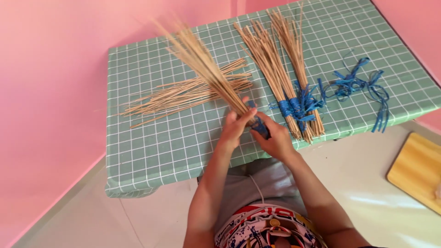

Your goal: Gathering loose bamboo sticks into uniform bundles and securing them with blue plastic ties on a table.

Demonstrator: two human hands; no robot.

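left hand [235, 125], right hand [272, 138], gripping stick bundle [206, 69]

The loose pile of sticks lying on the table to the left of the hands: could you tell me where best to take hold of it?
Grip the loose pile of sticks at its right end, coming from the near side: there the sticks lie closest together, while leftward they fan apart and would likely slip free.

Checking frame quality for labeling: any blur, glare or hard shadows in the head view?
Head view: soft, even light; the tips of the raised stick bundle are motion-blurred; left hand and right hand fairly sharp; faint shadow under the tied bundles; bright sheen on the floor.
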